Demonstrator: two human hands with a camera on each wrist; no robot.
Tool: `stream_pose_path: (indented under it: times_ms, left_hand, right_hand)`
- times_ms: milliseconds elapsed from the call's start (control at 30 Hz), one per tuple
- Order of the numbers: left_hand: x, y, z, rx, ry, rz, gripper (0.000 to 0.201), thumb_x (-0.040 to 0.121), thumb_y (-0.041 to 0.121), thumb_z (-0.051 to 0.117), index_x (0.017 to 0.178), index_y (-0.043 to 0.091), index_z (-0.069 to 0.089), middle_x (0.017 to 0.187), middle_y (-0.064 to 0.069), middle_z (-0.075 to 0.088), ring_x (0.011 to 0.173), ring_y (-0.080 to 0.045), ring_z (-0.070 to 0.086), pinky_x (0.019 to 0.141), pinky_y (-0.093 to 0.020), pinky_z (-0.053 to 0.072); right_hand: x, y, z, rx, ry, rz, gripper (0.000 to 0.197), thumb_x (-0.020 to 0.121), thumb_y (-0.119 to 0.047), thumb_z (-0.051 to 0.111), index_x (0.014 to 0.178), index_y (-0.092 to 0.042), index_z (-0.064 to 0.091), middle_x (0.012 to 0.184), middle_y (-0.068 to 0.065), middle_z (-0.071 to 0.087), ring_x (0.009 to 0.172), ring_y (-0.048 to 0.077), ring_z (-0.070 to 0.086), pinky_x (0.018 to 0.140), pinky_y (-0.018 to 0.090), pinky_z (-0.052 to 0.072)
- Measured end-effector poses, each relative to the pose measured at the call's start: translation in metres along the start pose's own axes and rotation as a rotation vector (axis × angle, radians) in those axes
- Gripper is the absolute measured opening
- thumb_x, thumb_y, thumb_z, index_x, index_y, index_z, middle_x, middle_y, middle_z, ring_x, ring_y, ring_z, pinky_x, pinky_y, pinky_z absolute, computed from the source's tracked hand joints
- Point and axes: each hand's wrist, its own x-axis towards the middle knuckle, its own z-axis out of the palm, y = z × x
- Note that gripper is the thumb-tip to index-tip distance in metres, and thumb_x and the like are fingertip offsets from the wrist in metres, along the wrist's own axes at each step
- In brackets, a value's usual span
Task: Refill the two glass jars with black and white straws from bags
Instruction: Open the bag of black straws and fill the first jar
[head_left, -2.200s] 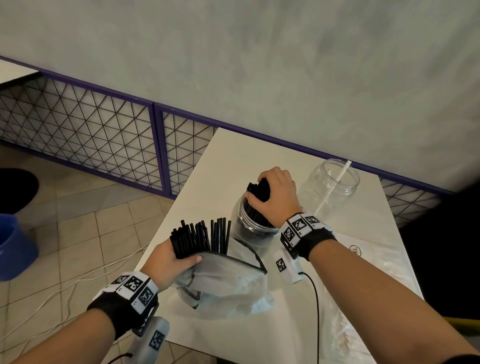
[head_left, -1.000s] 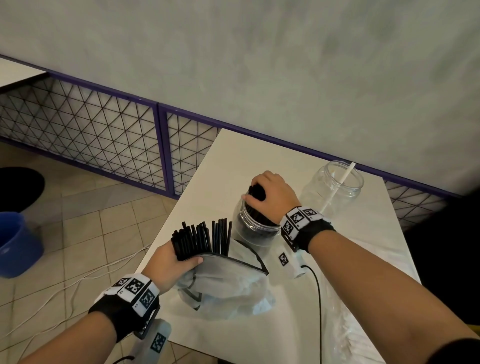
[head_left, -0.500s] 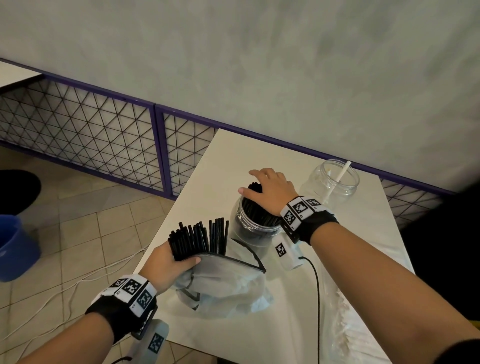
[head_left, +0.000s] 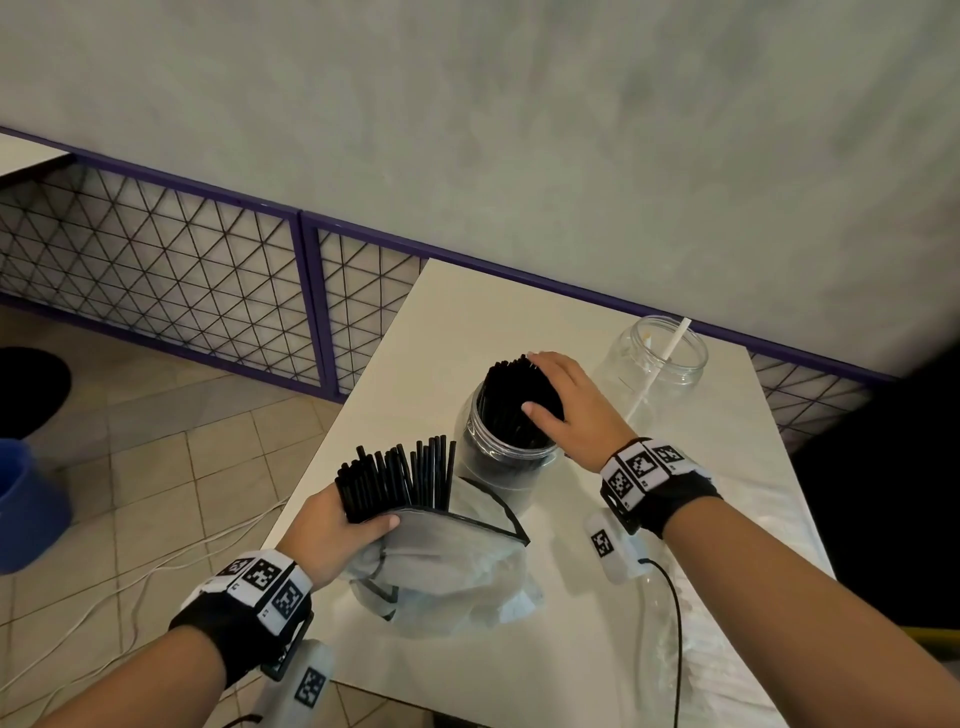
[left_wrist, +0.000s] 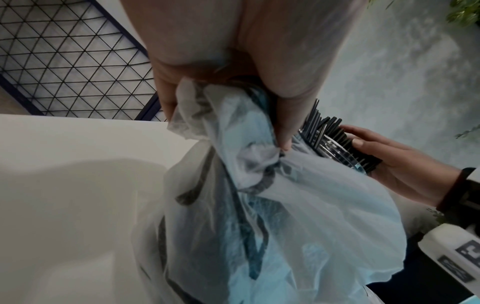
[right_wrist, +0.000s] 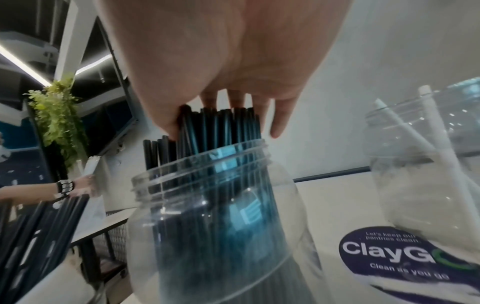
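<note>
A clear jar (head_left: 501, 462) (right_wrist: 207, 205) near the table's middle is packed with black straws (head_left: 511, 395) (right_wrist: 221, 127) that stick out above its rim. My right hand (head_left: 563, 397) lies on their tops with straight fingers, thumb against the near side of the bunch. My left hand (head_left: 335, 527) grips a thin white bag (head_left: 447, 561) (left_wrist: 285, 205) at the table's left edge, and more black straws (head_left: 400, 478) stand out of its mouth. Behind and to the right stands a second clear jar (head_left: 657, 364) (right_wrist: 415, 195) holding a white straw (head_left: 672, 345).
The white table (head_left: 467, 322) ends just left of the bag. Clear crinkled plastic (head_left: 737, 639) lies on its right side beside a black cable (head_left: 678, 623). A round sticker (right_wrist: 389, 253) is on the tabletop. A purple mesh railing (head_left: 208, 270), a blue bucket (head_left: 26, 504) and floor cords (head_left: 156, 566) are at left.
My right hand held the bunch of black straws in the jar with curled fingers; its fingers have straightened and now lie flat on the straw tops. The left hand and bag stayed put.
</note>
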Motion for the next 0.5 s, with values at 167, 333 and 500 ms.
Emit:
stream_pose_path:
  times_ms: [167, 333, 500]
  left_hand:
    - [0.001, -0.001, -0.001, 0.005, -0.007, -0.017, 0.058, 0.061, 0.055, 0.067, 0.108, 0.023, 0.066, 0.099, 0.01, 0.069, 0.095, -0.009, 0.063, 0.089, -0.034, 0.05]
    - [0.001, 0.002, -0.002, 0.002, -0.012, -0.011, 0.05, 0.065, 0.048, 0.071, 0.108, 0.024, 0.065, 0.1, 0.011, 0.068, 0.096, -0.009, 0.063, 0.09, -0.034, 0.049]
    - [-0.001, 0.003, -0.005, 0.007, -0.033, -0.019, 0.055, 0.064, 0.053, 0.068, 0.11, 0.024, 0.065, 0.101, 0.012, 0.069, 0.096, -0.008, 0.062, 0.091, -0.035, 0.049]
  right_hand:
    - [-0.003, 0.006, 0.008, 0.092, 0.051, 0.028, 0.048, 0.1, -0.029, 0.043, 0.144, -0.014, 0.034, 0.146, 0.005, 0.036, 0.134, 0.017, 0.034, 0.115, 0.032, 0.026]
    - [-0.008, 0.005, 0.01, 0.15, 0.078, 0.101, 0.057, 0.096, -0.05, 0.032, 0.148, -0.025, 0.028, 0.154, 0.0, 0.026, 0.141, 0.018, 0.023, 0.116, 0.033, 0.018]
    - [-0.014, 0.006, 0.012, -0.118, -0.004, 0.08, 0.075, 0.085, -0.068, 0.02, 0.15, -0.031, 0.019, 0.157, -0.002, 0.017, 0.141, 0.022, 0.018, 0.114, 0.051, 0.024]
